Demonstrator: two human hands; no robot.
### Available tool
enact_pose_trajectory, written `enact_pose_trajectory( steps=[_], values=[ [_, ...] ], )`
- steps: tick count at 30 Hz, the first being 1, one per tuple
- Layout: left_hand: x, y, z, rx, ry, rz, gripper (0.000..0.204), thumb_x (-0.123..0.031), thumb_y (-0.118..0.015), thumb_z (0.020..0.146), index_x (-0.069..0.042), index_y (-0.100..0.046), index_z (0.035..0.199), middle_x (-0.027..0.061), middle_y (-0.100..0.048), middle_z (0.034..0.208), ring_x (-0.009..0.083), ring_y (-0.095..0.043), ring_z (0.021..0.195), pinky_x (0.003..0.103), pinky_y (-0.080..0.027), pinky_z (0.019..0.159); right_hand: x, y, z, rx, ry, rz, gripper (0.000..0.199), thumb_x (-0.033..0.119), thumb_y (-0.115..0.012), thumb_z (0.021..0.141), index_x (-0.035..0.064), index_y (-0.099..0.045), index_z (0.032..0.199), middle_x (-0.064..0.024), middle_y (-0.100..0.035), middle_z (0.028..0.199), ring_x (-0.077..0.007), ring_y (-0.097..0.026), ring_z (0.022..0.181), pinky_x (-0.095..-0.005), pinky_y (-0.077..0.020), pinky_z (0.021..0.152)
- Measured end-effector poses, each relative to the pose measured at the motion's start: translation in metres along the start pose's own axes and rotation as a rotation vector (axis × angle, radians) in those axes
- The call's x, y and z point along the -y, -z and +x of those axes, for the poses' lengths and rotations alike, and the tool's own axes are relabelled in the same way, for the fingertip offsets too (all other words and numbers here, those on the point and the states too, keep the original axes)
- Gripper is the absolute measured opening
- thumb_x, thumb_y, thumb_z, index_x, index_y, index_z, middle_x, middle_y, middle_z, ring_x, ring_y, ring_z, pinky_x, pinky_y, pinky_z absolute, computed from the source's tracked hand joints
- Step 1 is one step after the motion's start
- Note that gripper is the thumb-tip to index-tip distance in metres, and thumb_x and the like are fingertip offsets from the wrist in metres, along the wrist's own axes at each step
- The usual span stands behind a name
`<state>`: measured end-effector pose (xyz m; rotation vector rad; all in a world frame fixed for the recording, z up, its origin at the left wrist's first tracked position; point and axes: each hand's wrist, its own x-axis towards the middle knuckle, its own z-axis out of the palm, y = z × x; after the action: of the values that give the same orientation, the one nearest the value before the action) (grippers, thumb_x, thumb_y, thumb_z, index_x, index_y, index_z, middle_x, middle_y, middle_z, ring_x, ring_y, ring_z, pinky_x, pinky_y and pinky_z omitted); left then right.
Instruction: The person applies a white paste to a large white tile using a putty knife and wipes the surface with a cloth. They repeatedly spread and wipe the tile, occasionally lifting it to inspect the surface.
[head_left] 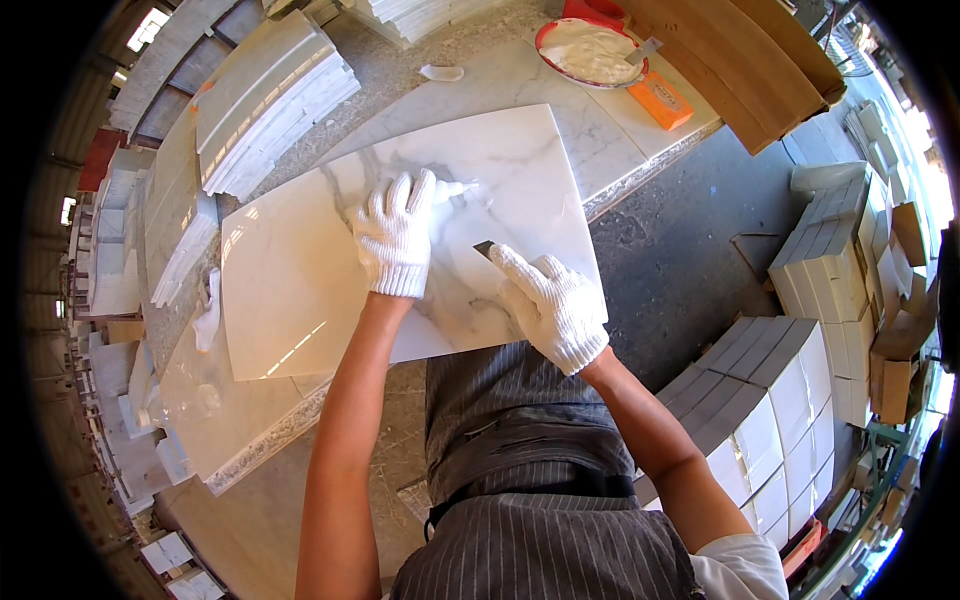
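Observation:
A large glossy white marble-look slab [300, 240] with grey veins lies on top of other stone pieces. My left hand [393, 235], in a white knitted glove, rests on it with the fingers closed together. A crumpled white piece [455, 190], perhaps cloth, pokes out beside its index finger; most of it is hidden. My right hand [548, 305], gloved the same way, grips a small scraper. Only the dark blade [484, 248] of that scraper shows past the fingertips, close over the slab's surface. The scraper's handle is covered by the glove.
A red-rimmed basin of white paste [588, 52] and an orange box [661, 100] sit beyond the slab, next to a cardboard box [735, 60]. Stacked slabs [270, 100] stand at left. White-sided boxes [765, 400] are piled at right.

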<state>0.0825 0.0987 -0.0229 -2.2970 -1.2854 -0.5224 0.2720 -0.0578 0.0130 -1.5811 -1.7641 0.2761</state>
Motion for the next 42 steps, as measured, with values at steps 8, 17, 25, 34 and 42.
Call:
enact_pose_trajectory(
  steps=[8,17,25,34,42],
  values=[
    [-0.002,-0.006,0.000,0.012,0.019,-0.004,0.043,-0.026,-0.062,0.086,-0.028,-0.061,0.130,-0.0002,-0.061,0.122,0.0268,-0.058,0.112,0.050,-0.045,0.092,-0.002,0.003,0.001,-0.005,-0.009,0.004,0.045,0.017,-0.070,0.086,0.0142,-0.063,0.131,-0.0113,-0.062,0.078,-0.0290,-0.062,0.060,-0.0386,-0.0505,0.056],
    [-0.001,-0.022,-0.014,-0.009,0.179,-0.052,0.042,-0.039,-0.066,0.087,-0.031,-0.064,0.129,0.0055,-0.064,0.119,0.0337,-0.060,0.109,0.057,-0.045,0.096,0.005,-0.003,0.003,-0.034,-0.003,-0.010,0.046,0.013,-0.071,0.082,0.0180,-0.066,0.128,-0.0106,-0.060,0.075,-0.0301,-0.061,0.058,-0.0411,-0.0499,0.055],
    [0.005,-0.011,-0.010,-0.211,0.236,-0.833,0.040,-0.018,-0.069,0.091,-0.013,-0.058,0.130,0.0090,-0.066,0.118,0.0244,-0.064,0.103,0.040,-0.052,0.087,0.009,-0.003,0.005,-0.061,0.012,-0.003,0.041,0.011,-0.071,0.083,0.0151,-0.069,0.124,-0.0147,-0.062,0.074,-0.0304,-0.063,0.059,-0.0407,-0.0511,0.053],
    [0.064,0.038,-0.058,-0.407,1.040,-0.885,0.046,-0.015,-0.067,0.095,-0.003,-0.049,0.135,0.0108,-0.063,0.125,0.0206,-0.061,0.109,0.034,-0.048,0.096,0.009,0.000,0.008,-0.062,-0.020,0.040,0.038,0.008,-0.071,0.082,0.0099,-0.070,0.121,-0.0147,-0.064,0.077,-0.0293,-0.065,0.065,-0.0387,-0.0520,0.060],
    [0.117,0.061,-0.147,-0.620,1.141,-0.946,0.046,-0.009,-0.070,0.092,0.000,-0.051,0.132,0.0077,-0.062,0.117,0.0142,-0.060,0.103,0.029,-0.050,0.091,0.033,-0.001,-0.022,0.142,0.148,0.298,0.047,0.017,-0.073,0.085,0.0113,-0.064,0.131,-0.0156,-0.065,0.082,-0.0307,-0.065,0.065,-0.0399,-0.0537,0.061]
  ],
)
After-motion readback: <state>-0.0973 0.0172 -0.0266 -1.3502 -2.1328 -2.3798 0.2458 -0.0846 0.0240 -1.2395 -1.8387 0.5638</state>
